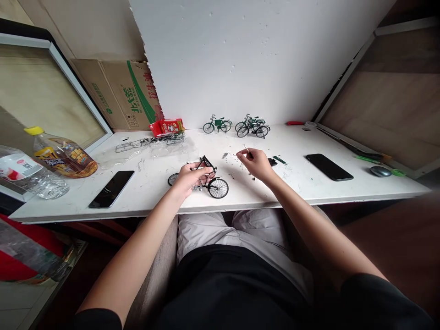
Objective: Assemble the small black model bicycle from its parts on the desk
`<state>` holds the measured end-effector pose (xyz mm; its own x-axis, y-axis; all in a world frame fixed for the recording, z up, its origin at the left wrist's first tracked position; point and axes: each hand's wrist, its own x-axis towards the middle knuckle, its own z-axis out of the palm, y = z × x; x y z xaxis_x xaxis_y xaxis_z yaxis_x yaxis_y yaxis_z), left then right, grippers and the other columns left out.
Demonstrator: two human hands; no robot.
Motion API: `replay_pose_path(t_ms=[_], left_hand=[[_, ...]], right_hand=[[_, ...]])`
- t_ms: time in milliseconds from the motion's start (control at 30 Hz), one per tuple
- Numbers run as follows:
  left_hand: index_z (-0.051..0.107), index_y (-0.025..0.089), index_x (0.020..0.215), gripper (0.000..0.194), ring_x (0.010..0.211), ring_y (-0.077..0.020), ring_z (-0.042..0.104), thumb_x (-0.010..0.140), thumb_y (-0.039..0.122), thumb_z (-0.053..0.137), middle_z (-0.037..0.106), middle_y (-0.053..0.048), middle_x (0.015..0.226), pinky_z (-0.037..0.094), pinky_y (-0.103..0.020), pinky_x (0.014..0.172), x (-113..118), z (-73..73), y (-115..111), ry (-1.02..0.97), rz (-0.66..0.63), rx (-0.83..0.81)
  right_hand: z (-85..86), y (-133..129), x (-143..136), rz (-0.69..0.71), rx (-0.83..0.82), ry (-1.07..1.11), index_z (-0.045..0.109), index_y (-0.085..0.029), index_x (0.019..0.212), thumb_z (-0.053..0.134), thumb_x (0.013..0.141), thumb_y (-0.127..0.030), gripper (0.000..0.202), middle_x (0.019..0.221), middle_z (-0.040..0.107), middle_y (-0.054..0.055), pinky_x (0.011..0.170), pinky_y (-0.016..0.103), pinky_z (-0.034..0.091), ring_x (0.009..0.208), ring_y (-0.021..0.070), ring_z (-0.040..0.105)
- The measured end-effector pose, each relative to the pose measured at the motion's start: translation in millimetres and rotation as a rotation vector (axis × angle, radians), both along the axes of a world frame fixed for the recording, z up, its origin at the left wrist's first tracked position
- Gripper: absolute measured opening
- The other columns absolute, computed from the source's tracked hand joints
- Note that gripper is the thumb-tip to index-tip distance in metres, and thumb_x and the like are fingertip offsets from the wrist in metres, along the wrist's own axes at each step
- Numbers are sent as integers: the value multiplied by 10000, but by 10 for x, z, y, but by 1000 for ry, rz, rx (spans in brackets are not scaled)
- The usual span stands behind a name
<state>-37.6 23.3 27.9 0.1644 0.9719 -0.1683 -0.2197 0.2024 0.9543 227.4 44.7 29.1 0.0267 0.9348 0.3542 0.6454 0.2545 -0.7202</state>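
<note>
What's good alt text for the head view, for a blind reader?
The left hand holds a black model bicycle at a white table, while the right hand holds a thin object near small loose parts. Other model bicycles stand behind.

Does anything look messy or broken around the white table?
Yes: tiny parts lie scattered on the white table near the right hand, not gathered together. Behind, the white panel has a jagged left edge, as if torn.
</note>
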Motion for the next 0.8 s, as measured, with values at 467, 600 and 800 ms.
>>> replay_pose_path(t_ms=[467,600,800], left_hand=[[766,108,902,252,788,-200,799,714,148,929,813,-106,852,618,-267,703,-104,-26,120,-31,-71,-106],[769,102,909,232,799,-203,807,738,138,920,815,-108,874,631,-273,719,-127,-40,142,-59,-103,-98],[765,104,915,234,799,-202,809,737,112,918,819,-110,887,637,-292,753,-133,-70,171,-77,-99,-113]], right_hand=[[-193,995,-52,129,-135,-438,860,-169,1048,767,926,-228,165,953,803,91,656,277,411,731,174,626],[-180,1045,-33,222,-125,-493,854,-188,1077,747,943,-190,171,1033,827,81,704,263,448,827,181,684],[-133,1010,-54,257,-139,-647,828,-179,1137,690,1007,-257,205,1085,827,130,694,295,440,858,227,704]])
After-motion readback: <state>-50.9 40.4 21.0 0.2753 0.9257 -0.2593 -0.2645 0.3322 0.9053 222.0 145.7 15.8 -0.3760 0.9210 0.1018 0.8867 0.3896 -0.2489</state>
